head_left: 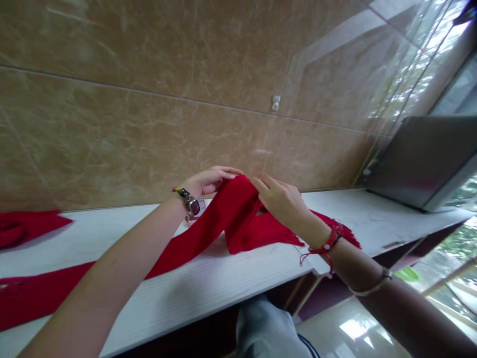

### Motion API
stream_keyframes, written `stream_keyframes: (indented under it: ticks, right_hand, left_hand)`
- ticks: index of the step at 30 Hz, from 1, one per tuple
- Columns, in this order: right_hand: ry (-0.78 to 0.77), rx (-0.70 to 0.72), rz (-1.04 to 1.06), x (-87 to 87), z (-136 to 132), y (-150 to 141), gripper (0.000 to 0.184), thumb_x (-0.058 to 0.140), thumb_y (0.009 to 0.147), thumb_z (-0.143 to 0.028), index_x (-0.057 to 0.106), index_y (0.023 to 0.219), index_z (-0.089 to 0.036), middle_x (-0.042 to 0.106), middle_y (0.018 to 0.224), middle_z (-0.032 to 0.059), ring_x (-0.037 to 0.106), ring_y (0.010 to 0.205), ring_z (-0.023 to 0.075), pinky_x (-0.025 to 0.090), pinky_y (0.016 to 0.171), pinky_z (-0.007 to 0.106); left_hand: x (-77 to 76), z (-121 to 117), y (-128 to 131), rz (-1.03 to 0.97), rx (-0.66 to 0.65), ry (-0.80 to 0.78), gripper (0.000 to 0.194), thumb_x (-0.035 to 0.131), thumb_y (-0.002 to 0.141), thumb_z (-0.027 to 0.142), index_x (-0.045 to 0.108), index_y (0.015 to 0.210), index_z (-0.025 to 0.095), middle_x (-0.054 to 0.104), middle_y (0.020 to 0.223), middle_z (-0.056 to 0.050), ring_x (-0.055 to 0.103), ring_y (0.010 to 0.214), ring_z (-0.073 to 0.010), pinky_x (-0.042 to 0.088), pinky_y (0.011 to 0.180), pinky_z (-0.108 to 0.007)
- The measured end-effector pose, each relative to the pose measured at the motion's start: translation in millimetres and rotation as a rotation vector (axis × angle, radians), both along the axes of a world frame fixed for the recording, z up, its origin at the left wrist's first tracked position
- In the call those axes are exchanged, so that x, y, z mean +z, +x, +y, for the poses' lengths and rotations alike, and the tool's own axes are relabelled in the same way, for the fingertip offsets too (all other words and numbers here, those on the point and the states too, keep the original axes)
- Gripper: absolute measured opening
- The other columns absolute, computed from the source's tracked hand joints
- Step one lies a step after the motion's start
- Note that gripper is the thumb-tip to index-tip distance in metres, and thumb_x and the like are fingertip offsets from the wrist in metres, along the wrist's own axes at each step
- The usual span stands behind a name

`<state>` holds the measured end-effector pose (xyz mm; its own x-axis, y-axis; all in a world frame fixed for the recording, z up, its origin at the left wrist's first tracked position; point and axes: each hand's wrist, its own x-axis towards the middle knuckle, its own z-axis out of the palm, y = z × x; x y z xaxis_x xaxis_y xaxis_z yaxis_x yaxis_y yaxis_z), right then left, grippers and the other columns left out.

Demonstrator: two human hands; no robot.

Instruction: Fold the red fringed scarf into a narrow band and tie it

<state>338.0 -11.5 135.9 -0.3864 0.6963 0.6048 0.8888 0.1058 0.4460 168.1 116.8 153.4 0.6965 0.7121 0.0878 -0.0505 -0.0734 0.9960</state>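
Note:
A long red scarf (pixel 208 223) runs along the white countertop from the lower left, and its middle is lifted into a raised fold. My left hand (pixel 210 180) grips the left edge of this fold, fingers over the top. On the fold's other side, my right hand (pixel 283 199) has its fingers against the cloth, and its thumb is hidden. Below my right hand, the fringed end of the scarf lies flat on the counter. A small, pale, flat item with some red on it (pixel 201 204) is partly covered behind my left wrist.
Another folded red cloth (pixel 33 227) lies at the far left of the white counter (pixel 179 308). A marbled tile wall (pixel 149 134) with a small white hook (pixel 276 103) rises behind. At the right end stands a grey box-like appliance (pixel 421 159) near a window.

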Motion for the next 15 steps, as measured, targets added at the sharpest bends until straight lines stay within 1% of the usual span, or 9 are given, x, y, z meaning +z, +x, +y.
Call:
stream_keyframes:
  ticks: [2,3,6,9,12,15]
  right_hand:
    - [-0.058,-0.049,-0.023,-11.6,1.2,26.1,0.029,0.035,0.089,-0.013,0.052,0.111,-0.017,0.059,0.086,0.0085,0.055,0.069,0.0158,0.036,0.053,0.024]
    - [-0.09,-0.065,-0.037,-18.9,2.3,38.6,0.029,0.036,0.088,-0.012,0.053,0.11,-0.017,0.059,0.085,0.0089,0.055,0.068,0.016,0.036,0.053,0.025]
    - [-0.164,-0.089,-0.068,-43.7,7.3,73.0,0.032,0.038,0.086,-0.009,0.053,0.113,-0.016,0.059,0.085,0.0098,0.056,0.07,0.017,0.039,0.055,0.025]
    - [-0.235,-0.099,-0.075,-70.0,12.8,100.0,0.037,0.041,0.084,-0.008,0.05,0.12,-0.016,0.06,0.088,0.0103,0.057,0.072,0.0182,0.042,0.057,0.026]
    - [-0.321,-0.063,-0.066,-94.3,16.5,116.6,0.043,0.042,0.082,-0.005,0.049,0.123,-0.017,0.06,0.099,0.0112,0.059,0.079,0.018,0.046,0.061,0.025]
    - [-0.351,-0.019,-0.02,-113.2,18.6,125.2,0.048,0.042,0.081,-0.002,0.046,0.126,-0.018,0.057,0.113,0.012,0.059,0.089,0.0176,0.049,0.068,0.024]
  left_hand:
    - [-9.9,5.6,31.1,0.051,-0.016,0.023,0.03,0.055,0.075,0.004,0.062,0.103,0.011,0.066,0.096,-0.009,0.061,0.073,-0.0105,0.048,0.075,-0.026]
    - [-16.8,8.2,46.1,0.101,-0.017,0.068,0.03,0.055,0.076,0.005,0.061,0.105,0.011,0.066,0.096,-0.01,0.061,0.073,-0.0108,0.048,0.073,-0.025]
    - [-41.6,14.0,86.7,0.281,0.01,0.278,0.032,0.052,0.078,0.009,0.059,0.11,0.012,0.066,0.099,-0.01,0.062,0.077,-0.0126,0.048,0.07,-0.025]
    - [-68.0,17.1,117.5,0.387,0.028,0.406,0.033,0.049,0.078,0.009,0.059,0.109,0.01,0.065,0.103,-0.011,0.061,0.084,-0.0151,0.047,0.074,-0.027]
    - [-92.0,15.6,132.6,0.467,0.032,0.504,0.035,0.052,0.074,0.008,0.059,0.108,0.007,0.062,0.108,-0.014,0.058,0.095,-0.0197,0.044,0.083,-0.03]
    - [-110.1,5.9,126.8,0.52,0.046,0.621,0.04,0.053,0.076,0.014,0.054,0.116,0.007,0.054,0.119,-0.018,0.049,0.111,-0.025,0.033,0.097,-0.035]
